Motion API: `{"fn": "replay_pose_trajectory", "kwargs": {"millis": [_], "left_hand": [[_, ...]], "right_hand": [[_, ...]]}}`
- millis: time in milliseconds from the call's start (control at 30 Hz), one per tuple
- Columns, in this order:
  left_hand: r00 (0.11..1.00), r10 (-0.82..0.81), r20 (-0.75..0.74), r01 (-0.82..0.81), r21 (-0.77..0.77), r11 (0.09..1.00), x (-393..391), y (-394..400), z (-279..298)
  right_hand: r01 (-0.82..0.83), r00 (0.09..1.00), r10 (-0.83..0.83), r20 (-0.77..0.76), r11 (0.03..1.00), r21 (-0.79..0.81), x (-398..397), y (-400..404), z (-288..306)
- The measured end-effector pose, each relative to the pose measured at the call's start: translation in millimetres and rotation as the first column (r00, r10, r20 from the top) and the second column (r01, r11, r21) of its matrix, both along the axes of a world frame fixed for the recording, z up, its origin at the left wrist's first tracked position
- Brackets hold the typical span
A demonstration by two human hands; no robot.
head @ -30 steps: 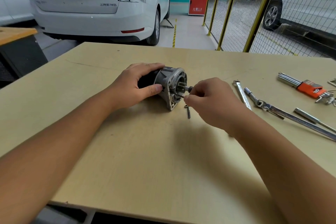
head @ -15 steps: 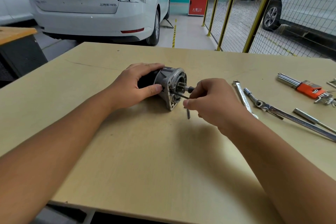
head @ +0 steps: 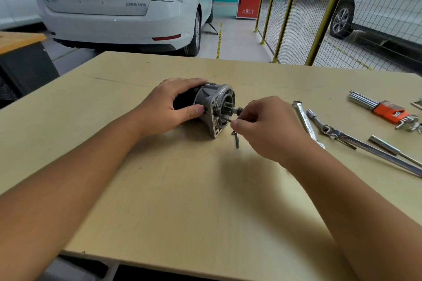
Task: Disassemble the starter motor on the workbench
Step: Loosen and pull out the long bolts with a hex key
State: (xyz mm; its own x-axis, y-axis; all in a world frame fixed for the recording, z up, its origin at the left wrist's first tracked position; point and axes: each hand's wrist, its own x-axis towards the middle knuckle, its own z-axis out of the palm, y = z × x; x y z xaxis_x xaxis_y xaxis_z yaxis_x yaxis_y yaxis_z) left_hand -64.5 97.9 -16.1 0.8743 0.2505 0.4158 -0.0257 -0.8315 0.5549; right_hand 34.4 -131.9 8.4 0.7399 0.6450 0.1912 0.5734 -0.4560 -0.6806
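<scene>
Hands are both working on one starter motor (head: 213, 107) lying mid-workbench (head: 182, 189): left hand (head: 169, 107) is gripping its dark body, right hand (head: 267, 125) at three o'clock is pinching one long bolt (head: 225, 118) sticking from its face. One loose bolt (head: 236, 139) is lying at five o'clock.

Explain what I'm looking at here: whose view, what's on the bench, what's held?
No machine: one head-worn camera looks down at a person's two bare hands over a wooden workbench. The left hand holds the starter motor on its side. The right hand pinches a long thin bolt that sticks out of the motor's end housing. A loose bolt lies on the bench just below. To the right lie a wrench, a ratchet handle and a hex key set in an orange holder.
</scene>
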Motion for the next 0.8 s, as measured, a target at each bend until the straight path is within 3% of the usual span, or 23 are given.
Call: {"fn": "replay_pose_trajectory", "kwargs": {"millis": [133, 300, 567, 667, 800], "left_hand": [[1.000, -0.002, -0.002, 0.002, 0.000, 1.000, 0, 1, 0], [1.000, 0.000, 0.004, 0.000, 0.001, 1.000, 0, 0, 0], [0.999, -0.035, -0.009, 0.034, -0.009, 0.999, -1, 7, -1], [0.995, -0.096, 0.028, 0.098, -0.086, 0.991, -4, 13, -3], [0.996, -0.076, 0.043, 0.078, -0.048, 0.996, -6, 18, -3]], "right_hand": [[0.068, 0.997, -0.068, 0.025, 0.998, 0.006, 1, -2, 1], [0.074, 0.988, -0.064, -0.144, 0.995, 0.065, 1, -1, 0], [0.051, 0.970, -0.022, -0.242, 0.992, 0.112, 4, 2, 0], [0.013, 0.980, -0.003, -0.200, 0.999, 0.051, 2, 3, -1], [0.019, 0.997, -0.017, -0.078, 1.000, 0.019, 3, 3, -4]]}}
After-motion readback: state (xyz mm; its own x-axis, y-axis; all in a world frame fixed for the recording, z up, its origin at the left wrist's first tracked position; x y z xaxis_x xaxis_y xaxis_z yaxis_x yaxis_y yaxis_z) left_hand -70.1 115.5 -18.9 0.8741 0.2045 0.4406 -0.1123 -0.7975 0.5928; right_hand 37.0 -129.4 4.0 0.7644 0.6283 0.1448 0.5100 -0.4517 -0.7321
